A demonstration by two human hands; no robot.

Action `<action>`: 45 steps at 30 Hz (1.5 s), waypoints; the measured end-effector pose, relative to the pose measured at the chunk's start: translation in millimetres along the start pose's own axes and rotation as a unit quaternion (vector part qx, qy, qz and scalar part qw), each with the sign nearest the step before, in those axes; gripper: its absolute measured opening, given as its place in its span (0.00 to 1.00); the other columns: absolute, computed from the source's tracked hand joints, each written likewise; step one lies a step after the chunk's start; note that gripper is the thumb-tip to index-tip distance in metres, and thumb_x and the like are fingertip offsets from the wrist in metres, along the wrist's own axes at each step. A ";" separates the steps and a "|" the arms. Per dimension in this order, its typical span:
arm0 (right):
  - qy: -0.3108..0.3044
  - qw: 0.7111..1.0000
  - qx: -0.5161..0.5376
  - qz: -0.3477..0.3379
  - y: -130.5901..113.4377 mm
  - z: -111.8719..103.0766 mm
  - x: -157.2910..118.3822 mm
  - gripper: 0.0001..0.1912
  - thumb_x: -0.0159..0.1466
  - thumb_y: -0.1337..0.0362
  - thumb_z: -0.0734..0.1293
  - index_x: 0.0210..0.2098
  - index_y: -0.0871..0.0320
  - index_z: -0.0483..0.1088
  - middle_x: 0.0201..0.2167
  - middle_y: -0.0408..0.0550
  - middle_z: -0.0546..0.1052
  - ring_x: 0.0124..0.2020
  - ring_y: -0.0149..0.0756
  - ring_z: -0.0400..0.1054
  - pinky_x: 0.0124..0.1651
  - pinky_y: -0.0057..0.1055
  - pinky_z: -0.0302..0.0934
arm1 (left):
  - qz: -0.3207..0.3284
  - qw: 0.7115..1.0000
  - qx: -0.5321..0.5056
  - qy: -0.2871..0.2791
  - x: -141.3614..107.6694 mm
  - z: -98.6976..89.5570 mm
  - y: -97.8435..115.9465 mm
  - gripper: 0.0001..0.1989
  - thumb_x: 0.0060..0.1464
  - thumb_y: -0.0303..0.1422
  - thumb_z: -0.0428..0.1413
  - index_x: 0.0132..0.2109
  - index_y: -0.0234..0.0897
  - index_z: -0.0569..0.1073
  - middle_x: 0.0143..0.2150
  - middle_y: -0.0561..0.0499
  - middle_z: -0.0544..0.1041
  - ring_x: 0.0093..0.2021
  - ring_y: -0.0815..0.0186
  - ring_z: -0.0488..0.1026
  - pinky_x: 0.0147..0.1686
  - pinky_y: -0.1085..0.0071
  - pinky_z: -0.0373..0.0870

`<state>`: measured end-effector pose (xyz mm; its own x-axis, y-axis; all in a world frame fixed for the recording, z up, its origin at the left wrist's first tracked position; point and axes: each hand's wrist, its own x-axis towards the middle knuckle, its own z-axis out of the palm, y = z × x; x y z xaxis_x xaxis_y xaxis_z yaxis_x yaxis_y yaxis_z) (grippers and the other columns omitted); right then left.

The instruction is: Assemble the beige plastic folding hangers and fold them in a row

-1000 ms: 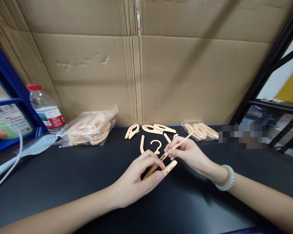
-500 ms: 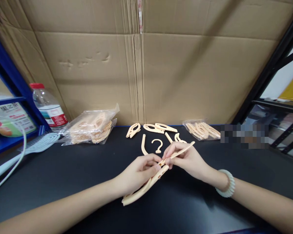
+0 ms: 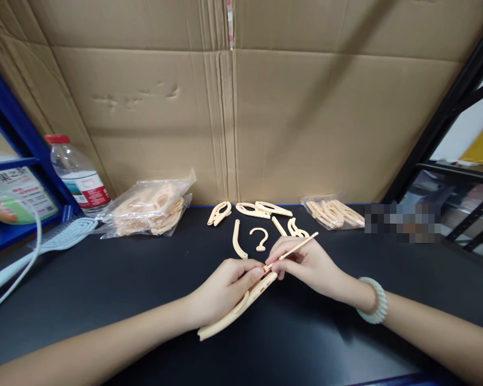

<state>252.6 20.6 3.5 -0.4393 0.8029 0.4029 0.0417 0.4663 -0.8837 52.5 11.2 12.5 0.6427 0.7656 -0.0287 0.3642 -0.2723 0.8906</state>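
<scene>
My left hand (image 3: 229,289) is closed around a cream plastic hanger arm (image 3: 229,320), a long curved piece with small slots near its upper end. In my right hand (image 3: 301,265), thumb and fingers pinch a thinner cream hanger piece (image 3: 298,247) that slants up to the right. The two pieces come together at my fingertips, where the fingers hide how they meet. Just beyond my hands lie a loose cream hook (image 3: 261,239), a curved hanger arm (image 3: 238,241), a short straight piece (image 3: 279,226) and a small curved part (image 3: 297,229).
Folded hangers (image 3: 253,210) lie along the back by a cardboard wall (image 3: 156,128). Bagged hanger parts sit in a left bag (image 3: 148,206) and a right bag (image 3: 332,213). A hairbrush (image 3: 68,236), a bottle (image 3: 80,179) and a white cable (image 3: 38,241) are at left.
The thin piece in my right hand has turned slightly, showing its narrow edge. My left fingers have drawn together a little, and the hanger arm's lower end has shifted slightly left.
</scene>
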 end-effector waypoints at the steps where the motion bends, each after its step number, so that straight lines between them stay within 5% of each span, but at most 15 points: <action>1: 0.001 1.000 -0.017 -0.013 -0.5 0.6 -0.5 0.03 0.59 0.67 0.69 0.30 0.60 0.76 0.29 0.44 0.73 0.24 0.27 0.69 0.26 0.25 0.68 | 0.001 1.000 0.004 0.001 0.3 -0.2 -0.1 0.18 0.63 0.41 0.44 0.35 0.34 0.71 0.26 0.57 0.61 0.27 0.69 0.57 0.28 0.74 0.56; 8: -0.008 0.963 -0.200 -0.181 0.1 0.1 -5.3 0.07 0.63 0.73 0.64 0.31 0.59 0.73 0.28 0.46 0.74 0.30 0.31 0.69 0.32 0.28 0.65 | 0.001 0.999 0.029 -0.015 0.0 -1.2 1.6 0.18 0.62 0.41 0.43 0.27 0.36 0.62 0.24 0.57 0.58 0.26 0.69 0.55 0.26 0.74 0.54; 14: -0.037 0.938 -0.255 -0.231 -1.1 -2.1 -8.7 0.11 0.65 0.75 0.59 0.33 0.59 0.71 0.28 0.46 0.73 0.28 0.29 0.67 0.30 0.26 0.63 | 0.005 0.999 0.041 -0.034 -1.7 -2.0 0.3 0.19 0.63 0.41 0.43 0.26 0.37 0.60 0.23 0.58 0.57 0.26 0.70 0.54 0.26 0.73 0.54; 29: -0.049 0.940 -0.246 -0.232 1.3 -5.1 -7.8 0.13 0.66 0.74 0.57 0.32 0.58 0.71 0.28 0.46 0.73 0.28 0.29 0.67 0.31 0.26 0.64 | 0.008 0.998 -0.016 -0.052 -0.2 -1.6 -0.1 0.20 0.63 0.45 0.43 0.26 0.37 0.60 0.23 0.58 0.57 0.25 0.70 0.52 0.25 0.73 0.53; 37: -0.059 0.929 -0.259 -0.259 5.1 -6.6 -8.4 0.14 0.65 0.76 0.57 0.34 0.57 0.70 0.27 0.45 0.73 0.28 0.29 0.66 0.31 0.26 0.62 | 0.001 0.997 -0.041 -0.059 -1.5 -0.9 3.0 0.21 0.62 0.45 0.45 0.33 0.32 0.71 0.24 0.57 0.61 0.26 0.70 0.56 0.27 0.73 0.55; 42: -0.072 0.910 -0.274 -0.302 -9.1 -8.3 -8.1 0.13 0.66 0.75 0.58 0.35 0.57 0.71 0.29 0.47 0.74 0.31 0.31 0.68 0.33 0.29 0.64 | -0.060 0.983 -0.159 -0.065 1.2 1.9 -4.5 0.22 0.59 0.49 0.49 0.36 0.32 0.72 0.24 0.56 0.65 0.19 0.74 0.57 0.18 0.76 0.53; 45: -0.003 0.933 -0.243 -0.267 -16.5 -21.0 -0.1 0.11 0.66 0.73 0.59 0.34 0.56 0.71 0.30 0.46 0.75 0.33 0.33 0.70 0.37 0.32 0.65 | -0.098 0.952 -0.282 -0.064 5.6 1.1 -10.4 0.22 0.55 0.50 0.54 0.38 0.32 0.72 0.22 0.59 0.61 0.15 0.78 0.50 0.13 0.79 0.47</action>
<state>270.7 20.6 23.0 -0.5188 0.4066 0.7520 0.2160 0.9134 -0.3449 53.1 17.6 2.6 0.6904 0.6816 -0.2424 0.0885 0.2530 0.9634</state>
